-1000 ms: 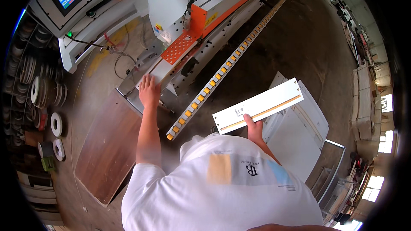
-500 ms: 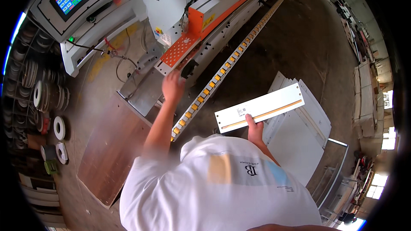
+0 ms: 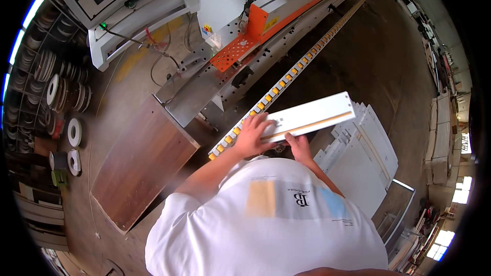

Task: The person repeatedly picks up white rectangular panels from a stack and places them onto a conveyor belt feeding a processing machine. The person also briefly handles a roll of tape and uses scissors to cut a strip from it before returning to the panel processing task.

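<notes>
**White panel [image 3: 312, 116] between two hands**

A long machine with orange trim [image 3: 294, 7] stretches ahead, a rail of yellow rollers [image 3: 288, 77] slanting alongside. Nearer, the panel is held up in front of the torso [image 3: 276, 240]. The left hand [image 3: 253, 135] is at its left end (gripping or merely touching, I cannot tell); the right hand [image 3: 299, 148] grips the near edge, thumb against it, fingers hidden.
</notes>
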Available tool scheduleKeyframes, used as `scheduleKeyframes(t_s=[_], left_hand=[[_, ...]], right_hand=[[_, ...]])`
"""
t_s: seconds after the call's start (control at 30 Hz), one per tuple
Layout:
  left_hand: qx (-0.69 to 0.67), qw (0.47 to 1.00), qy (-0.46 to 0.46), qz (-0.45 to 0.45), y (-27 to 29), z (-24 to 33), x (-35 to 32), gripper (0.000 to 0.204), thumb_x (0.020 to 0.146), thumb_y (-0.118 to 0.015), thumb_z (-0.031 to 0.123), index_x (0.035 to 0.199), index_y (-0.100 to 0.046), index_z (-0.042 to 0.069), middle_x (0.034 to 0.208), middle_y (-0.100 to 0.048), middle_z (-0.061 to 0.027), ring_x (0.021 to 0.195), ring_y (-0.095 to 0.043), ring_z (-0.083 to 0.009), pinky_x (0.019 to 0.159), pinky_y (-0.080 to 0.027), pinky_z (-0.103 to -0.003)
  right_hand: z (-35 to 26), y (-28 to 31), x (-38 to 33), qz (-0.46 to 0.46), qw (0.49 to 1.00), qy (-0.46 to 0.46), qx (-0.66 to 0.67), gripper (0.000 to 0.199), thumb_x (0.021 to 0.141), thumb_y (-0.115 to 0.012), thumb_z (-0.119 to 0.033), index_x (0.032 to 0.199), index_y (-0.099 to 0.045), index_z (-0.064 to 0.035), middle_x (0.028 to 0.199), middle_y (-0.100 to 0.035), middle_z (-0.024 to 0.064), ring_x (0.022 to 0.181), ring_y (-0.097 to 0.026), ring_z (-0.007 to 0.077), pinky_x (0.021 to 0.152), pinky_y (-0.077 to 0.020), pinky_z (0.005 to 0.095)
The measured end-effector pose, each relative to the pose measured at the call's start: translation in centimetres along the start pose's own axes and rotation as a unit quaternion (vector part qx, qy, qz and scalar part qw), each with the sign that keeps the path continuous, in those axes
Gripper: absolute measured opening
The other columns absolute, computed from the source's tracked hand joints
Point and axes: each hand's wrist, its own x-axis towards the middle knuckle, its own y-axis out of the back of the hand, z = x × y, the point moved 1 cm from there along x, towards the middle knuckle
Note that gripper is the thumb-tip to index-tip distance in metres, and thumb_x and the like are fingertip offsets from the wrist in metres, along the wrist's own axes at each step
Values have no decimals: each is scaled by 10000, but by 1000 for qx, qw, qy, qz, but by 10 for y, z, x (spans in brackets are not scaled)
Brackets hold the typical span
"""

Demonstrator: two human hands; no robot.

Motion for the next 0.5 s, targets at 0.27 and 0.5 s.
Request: scheduleKeyframes(t_s=[0.27, 0.5], left_hand=[[177, 974, 135, 53, 63, -87, -40, 656, 625, -874, 280, 1228, -642, 171, 1433, -499, -139, 1319, -425, -387, 1099, -346, -507], [298, 935, 140, 133, 110, -161, -56, 557, 719, -828, 262, 1229, -659, 116, 1468, -515, -141, 1368, -442, -366, 1152, -342, -499]], right_hand=[[3, 13, 2, -25, 997, -69, -24, 491, 1002, -648, -247, 1414, -509, -18, 1264, -663, 85, 942, -643, 120, 776, -518, 253], [14, 26, -6, 33, 994, -94, -36, 469, 992, -662, -244, 1375, -539, -2, 1181, -688, 51, 908, -638, 102, 762, -512, 238]])
